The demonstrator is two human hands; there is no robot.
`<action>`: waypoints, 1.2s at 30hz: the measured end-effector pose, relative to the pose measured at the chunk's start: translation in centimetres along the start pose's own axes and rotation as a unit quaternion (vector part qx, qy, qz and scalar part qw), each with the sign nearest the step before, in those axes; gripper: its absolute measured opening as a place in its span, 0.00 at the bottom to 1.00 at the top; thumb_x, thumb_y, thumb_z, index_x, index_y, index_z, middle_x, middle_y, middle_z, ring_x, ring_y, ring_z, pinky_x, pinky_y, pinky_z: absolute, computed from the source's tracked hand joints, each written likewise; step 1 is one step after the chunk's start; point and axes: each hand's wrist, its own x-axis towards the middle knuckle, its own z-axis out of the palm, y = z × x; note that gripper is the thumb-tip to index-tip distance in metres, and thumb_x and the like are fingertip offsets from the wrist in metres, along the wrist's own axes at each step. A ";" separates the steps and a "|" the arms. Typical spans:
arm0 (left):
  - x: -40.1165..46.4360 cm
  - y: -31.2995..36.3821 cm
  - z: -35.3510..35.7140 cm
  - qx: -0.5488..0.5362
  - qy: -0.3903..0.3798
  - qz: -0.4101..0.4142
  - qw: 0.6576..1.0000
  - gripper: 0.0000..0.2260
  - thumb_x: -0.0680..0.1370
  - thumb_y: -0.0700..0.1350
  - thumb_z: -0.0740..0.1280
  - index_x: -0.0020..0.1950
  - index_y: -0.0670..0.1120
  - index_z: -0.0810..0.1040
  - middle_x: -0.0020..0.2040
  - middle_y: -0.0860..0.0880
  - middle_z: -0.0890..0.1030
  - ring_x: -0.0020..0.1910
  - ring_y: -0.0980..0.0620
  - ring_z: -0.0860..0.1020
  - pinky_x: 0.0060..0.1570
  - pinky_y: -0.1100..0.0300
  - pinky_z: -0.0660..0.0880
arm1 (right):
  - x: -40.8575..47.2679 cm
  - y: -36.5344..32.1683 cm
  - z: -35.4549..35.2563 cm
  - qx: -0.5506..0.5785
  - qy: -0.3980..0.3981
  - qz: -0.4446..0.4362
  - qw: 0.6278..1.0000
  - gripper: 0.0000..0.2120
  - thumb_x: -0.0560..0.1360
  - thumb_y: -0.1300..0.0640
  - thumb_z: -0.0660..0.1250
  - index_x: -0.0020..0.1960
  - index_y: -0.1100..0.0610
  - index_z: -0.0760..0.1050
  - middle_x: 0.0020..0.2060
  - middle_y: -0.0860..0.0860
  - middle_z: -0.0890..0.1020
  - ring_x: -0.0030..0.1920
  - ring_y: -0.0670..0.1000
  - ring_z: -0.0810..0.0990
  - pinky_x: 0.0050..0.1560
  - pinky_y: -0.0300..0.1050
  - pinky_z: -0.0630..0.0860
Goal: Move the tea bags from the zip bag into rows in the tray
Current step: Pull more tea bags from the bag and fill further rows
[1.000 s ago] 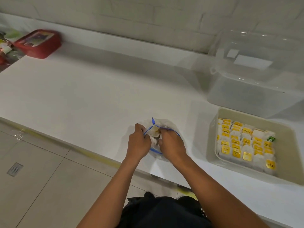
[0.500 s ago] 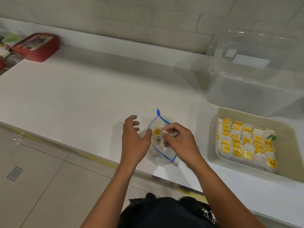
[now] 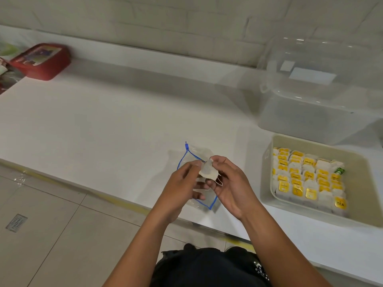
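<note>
Nearest the camera, both hands meet over the front edge of the white counter (image 3: 103, 125). The right hand (image 3: 230, 183) pinches a pale tea bag (image 3: 207, 171) between thumb and fingertips, its string looping down by the fingers. The left hand (image 3: 182, 185) touches the same tea bag at its left edge with curled fingers; whether it truly grips or only steadies it cannot be told. The tea bag is lifted clear of the zip bag (image 3: 195, 160), which lies flat on the counter directly beneath and just beyond the hands, its blue seal line running from about 11 o'clock to 5 o'clock (it looks nearly empty, though the clear film makes that hard to judge).

What the next move likely turns on is that the tray (image 3: 267, 162) lies at 3 o'clock from the pinched tea bag, near the right hand and on that hand's own side, so the right hand is the natural carrier. The tray's rows run roughly left to right, packed with tea bags bearing yellow tags (image 3: 296, 190); one tag at the near right corner reads "TEA", another further back seems to read "RELAX", and a single green tag (image 3: 339, 170) sits at the right end. Bare tray floor shows along the right side.

Further back at 1 o'clock stands a clear lidded tub (image 3: 310, 112); far off at 10 o'clock, a red box (image 3: 41, 61).
</note>
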 end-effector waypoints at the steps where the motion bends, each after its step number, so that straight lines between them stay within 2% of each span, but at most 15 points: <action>1: 0.0 0.1 0.0 -0.017 -0.009 -0.009 1.000 0.12 0.84 0.52 0.61 0.61 0.49 0.80 0.49 0.46 0.83 0.45 0.48 0.83 0.41 0.54 0.78 | 0.1 0.0 0.0 -0.006 0.001 -0.003 1.000 0.06 0.79 0.64 0.63 0.52 0.59 0.78 0.44 0.56 0.81 0.38 0.52 0.73 0.38 0.45 0.71; 4: 0.1 0.1 -0.2 -0.033 -0.004 -0.022 0.999 0.10 0.83 0.49 0.63 0.59 0.46 0.79 0.48 0.44 0.83 0.45 0.50 0.82 0.42 0.55 0.77 | 0.1 0.0 0.0 -0.001 0.004 -0.001 1.000 0.06 0.79 0.64 0.64 0.52 0.59 0.79 0.45 0.57 0.79 0.40 0.54 0.70 0.40 0.46 0.70; 7: 0.4 0.0 -0.4 -0.024 -0.008 -0.019 1.000 0.07 0.82 0.45 0.66 0.55 0.42 0.78 0.51 0.39 0.83 0.47 0.49 0.82 0.40 0.58 0.76 | -0.1 0.0 0.1 0.024 0.014 0.011 1.000 0.06 0.79 0.65 0.63 0.52 0.59 0.79 0.44 0.56 0.80 0.42 0.52 0.75 0.38 0.43 0.76; 12: 0.7 -0.1 -0.4 -0.046 0.019 0.003 0.999 0.03 0.80 0.39 0.68 0.47 0.44 0.76 0.44 0.43 0.82 0.41 0.50 0.82 0.37 0.59 0.74 | -0.2 -0.3 0.2 0.106 0.046 0.021 0.993 0.09 0.80 0.68 0.60 0.56 0.62 0.76 0.39 0.56 0.81 0.36 0.50 0.80 0.37 0.40 0.81; 14: 0.7 -0.1 -0.5 -0.055 0.044 0.022 0.997 0.04 0.80 0.38 0.69 0.51 0.46 0.77 0.40 0.46 0.81 0.38 0.51 0.81 0.35 0.59 0.74 | -0.3 -0.5 0.2 0.132 0.044 0.020 0.990 0.11 0.79 0.70 0.61 0.57 0.61 0.76 0.42 0.57 0.82 0.36 0.50 0.81 0.36 0.40 0.81; 17: 0.8 0.0 -0.7 -0.007 0.060 0.063 0.996 0.08 0.80 0.39 0.69 0.56 0.49 0.80 0.35 0.51 0.81 0.38 0.51 0.82 0.35 0.59 0.75 | -0.4 -0.5 0.1 0.127 0.037 0.019 0.991 0.11 0.79 0.71 0.61 0.55 0.60 0.77 0.45 0.58 0.82 0.36 0.51 0.81 0.37 0.40 0.81; 19: 0.8 0.2 -0.6 0.023 0.058 0.084 0.994 0.09 0.80 0.39 0.68 0.55 0.52 0.81 0.37 0.50 0.82 0.39 0.51 0.83 0.37 0.59 0.75 | -0.4 -0.4 0.2 0.093 0.037 0.008 0.995 0.11 0.79 0.71 0.59 0.51 0.60 0.78 0.45 0.58 0.80 0.37 0.51 0.80 0.37 0.40 0.81; 22: 0.7 0.3 -0.3 0.045 0.048 0.091 0.994 0.11 0.79 0.39 0.67 0.55 0.54 0.82 0.44 0.44 0.85 0.41 0.51 0.83 0.39 0.58 0.77 | -0.5 -0.3 0.6 0.005 0.048 -0.010 0.999 0.11 0.79 0.72 0.59 0.48 0.62 0.78 0.41 0.59 0.80 0.37 0.53 0.81 0.40 0.42 0.81; 25: 0.7 0.1 -0.2 0.061 0.047 0.089 0.993 0.13 0.78 0.37 0.67 0.55 0.54 0.82 0.44 0.46 0.85 0.41 0.51 0.81 0.42 0.56 0.77 | -0.6 -0.2 1.0 -0.073 0.070 -0.018 0.995 0.12 0.78 0.72 0.59 0.48 0.64 0.80 0.42 0.62 0.82 0.38 0.56 0.81 0.40 0.43 0.81; 27: 0.7 0.0 -0.2 0.075 0.051 0.096 0.991 0.13 0.78 0.38 0.67 0.54 0.55 0.82 0.45 0.48 0.85 0.42 0.51 0.82 0.42 0.55 0.78 | -0.9 -0.2 1.3 -0.141 0.086 -0.032 0.986 0.13 0.78 0.70 0.60 0.48 0.61 0.82 0.43 0.60 0.84 0.40 0.56 0.82 0.40 0.43 0.80; 30: 0.7 0.0 -0.2 0.097 0.067 0.110 0.987 0.11 0.78 0.40 0.69 0.54 0.56 0.82 0.44 0.50 0.85 0.44 0.50 0.84 0.41 0.55 0.79 | -1.6 -0.4 1.5 -0.303 0.099 -0.070 0.945 0.13 0.78 0.63 0.64 0.49 0.50 0.84 0.45 0.48 0.86 0.44 0.47 0.84 0.45 0.44 0.81; 32: 0.7 0.1 -0.2 0.120 0.070 0.118 0.983 0.11 0.77 0.42 0.70 0.54 0.57 0.82 0.43 0.49 0.86 0.44 0.49 0.84 0.42 0.52 0.80 | -2.1 -0.4 1.5 -0.398 0.089 -0.105 0.907 0.12 0.76 0.59 0.67 0.51 0.43 0.82 0.50 0.40 0.83 0.49 0.40 0.81 0.51 0.38 0.79; 34: 0.8 0.3 -0.4 0.145 0.062 0.124 0.980 0.12 0.77 0.41 0.71 0.54 0.58 0.83 0.43 0.49 0.86 0.44 0.46 0.82 0.44 0.50 0.79 | -2.1 -0.2 1.3 -0.449 0.074 -0.124 0.882 0.13 0.73 0.57 0.70 0.52 0.41 0.79 0.53 0.38 0.79 0.53 0.37 0.78 0.54 0.38 0.77; 36: 0.7 0.5 -0.6 0.156 0.040 0.121 0.979 0.16 0.77 0.37 0.68 0.56 0.58 0.83 0.46 0.52 0.87 0.44 0.52 0.83 0.44 0.57 0.78 | -1.8 0.0 1.1 -0.453 0.076 -0.126 0.879 0.12 0.72 0.57 0.71 0.52 0.42 0.78 0.54 0.39 0.78 0.53 0.37 0.77 0.54 0.42 0.78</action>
